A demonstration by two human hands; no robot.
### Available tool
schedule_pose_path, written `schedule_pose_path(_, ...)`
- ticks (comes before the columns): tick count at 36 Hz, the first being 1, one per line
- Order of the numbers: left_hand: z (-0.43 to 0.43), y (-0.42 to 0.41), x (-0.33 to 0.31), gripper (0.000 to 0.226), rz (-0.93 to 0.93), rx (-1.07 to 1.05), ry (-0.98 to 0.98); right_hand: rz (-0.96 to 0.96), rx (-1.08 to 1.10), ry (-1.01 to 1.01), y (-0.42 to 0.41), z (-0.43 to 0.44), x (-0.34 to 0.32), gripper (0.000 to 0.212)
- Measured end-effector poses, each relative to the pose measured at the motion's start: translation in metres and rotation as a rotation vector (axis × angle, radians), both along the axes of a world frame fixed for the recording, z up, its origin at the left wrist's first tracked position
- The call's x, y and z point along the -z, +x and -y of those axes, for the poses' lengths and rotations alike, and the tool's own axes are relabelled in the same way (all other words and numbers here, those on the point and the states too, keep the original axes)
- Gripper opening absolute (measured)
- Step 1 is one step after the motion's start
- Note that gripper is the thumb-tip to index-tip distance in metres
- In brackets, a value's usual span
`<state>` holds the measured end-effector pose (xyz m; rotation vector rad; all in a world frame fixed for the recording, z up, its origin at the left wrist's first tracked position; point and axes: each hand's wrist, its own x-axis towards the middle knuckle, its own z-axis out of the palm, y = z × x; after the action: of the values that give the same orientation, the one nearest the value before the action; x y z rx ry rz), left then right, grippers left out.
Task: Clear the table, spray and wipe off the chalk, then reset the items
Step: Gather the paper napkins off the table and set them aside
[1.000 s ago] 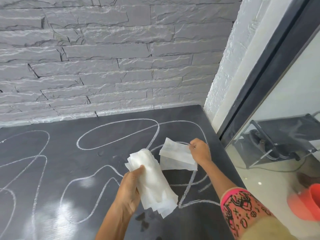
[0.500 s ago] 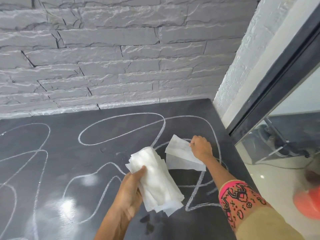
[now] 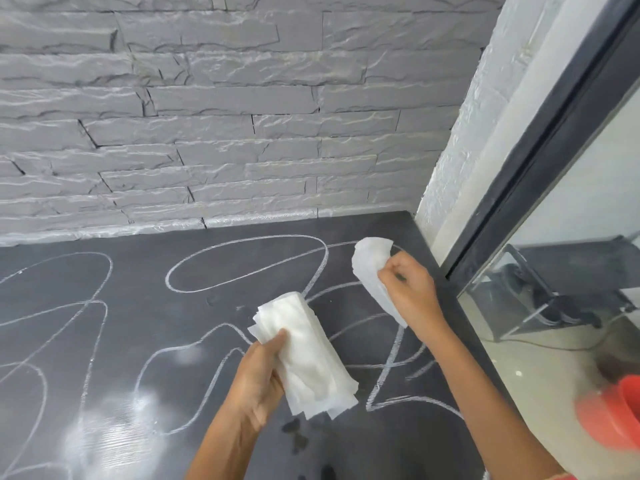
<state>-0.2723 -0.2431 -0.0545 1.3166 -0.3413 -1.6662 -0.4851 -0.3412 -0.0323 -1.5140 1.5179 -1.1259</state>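
Left grip (image 3: 258,379) curls round a stack of white wipes (image 3: 308,355) over the chalk-marked tabletop (image 3: 145,323); right grip (image 3: 412,292), beyond and right of it, pinches a single wipe (image 3: 369,268).

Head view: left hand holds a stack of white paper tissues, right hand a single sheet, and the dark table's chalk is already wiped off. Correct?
No. The head view shows white chalk lines unwiped across the dark grey table. The left hand does hold the stack of white paper tissues, the right hand a single white sheet.
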Motion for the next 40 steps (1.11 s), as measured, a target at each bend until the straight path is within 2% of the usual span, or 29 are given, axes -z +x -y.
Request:
schedule_pose_path(3, -0.007, 0.002, -0.004, 0.024, 0.006, -0.001, -0.01, -0.044, -0.117, -0.025, 0.022, -0.03, -0.02, 0.02)
schedule_pose_path(8, -0.018, 0.002, -0.014, 0.03, 0.004, -0.008, -0.043, -0.242, -0.287, -0.045, 0.063, -0.078, -0.023, 0.021)
schedule_pose_path(11, -0.028, 0.002, -0.022, 0.045, 0.012, 0.03, -0.104, -0.347, -0.322, -0.105, 0.088, -0.105, -0.017, 0.014)
schedule_pose_path(16, -0.043, 0.012, -0.031, 0.056, -0.03, 0.045, -0.132, -0.417, -0.353, -0.2, 0.121, -0.143, -0.01, 0.011)
schedule_pose_path(18, -0.05, 0.018, -0.034, 0.058, -0.014, 0.083, -0.168, -0.395, -0.383, -0.217, 0.128, -0.154, -0.01, 0.013)
schedule_pose_path(22, -0.061, 0.027, -0.04, 0.031, 0.057, 0.086, -0.231, -0.118, -0.327, -0.105, 0.125, -0.161, -0.021, 0.022)
schedule_pose_path(25, -0.066, 0.039, -0.044, 0.028, 0.119, 0.12, -0.233, -0.019, -0.269, -0.125, 0.114, -0.146, -0.026, 0.015)
schedule_pose_path(27, -0.071, 0.048, -0.048, 0.025, 0.198, 0.181, -0.234, -0.006, -0.322, -0.082, 0.104, -0.132, -0.028, 0.031)
schedule_pose_path(29, -0.074, 0.057, -0.053, 0.022, 0.262, 0.268, -0.219, -0.005, -0.447, 0.05, 0.095, -0.12, -0.032, 0.053)
schedule_pose_path(31, -0.075, 0.065, -0.059, 0.021, 0.298, 0.375, -0.215, -0.008, -0.577, 0.129, 0.089, -0.11, -0.039, 0.061)
schedule_pose_path(36, -0.073, 0.078, -0.081, 0.03, 0.308, 0.572, -0.23, -0.026, -0.753, 0.199, 0.09, -0.103, -0.053, 0.048)
schedule_pose_path(40, -0.071, 0.092, -0.093, 0.031, 0.353, 0.632, -0.247, 0.061, -0.836, 0.301, 0.089, -0.108, -0.047, 0.037)
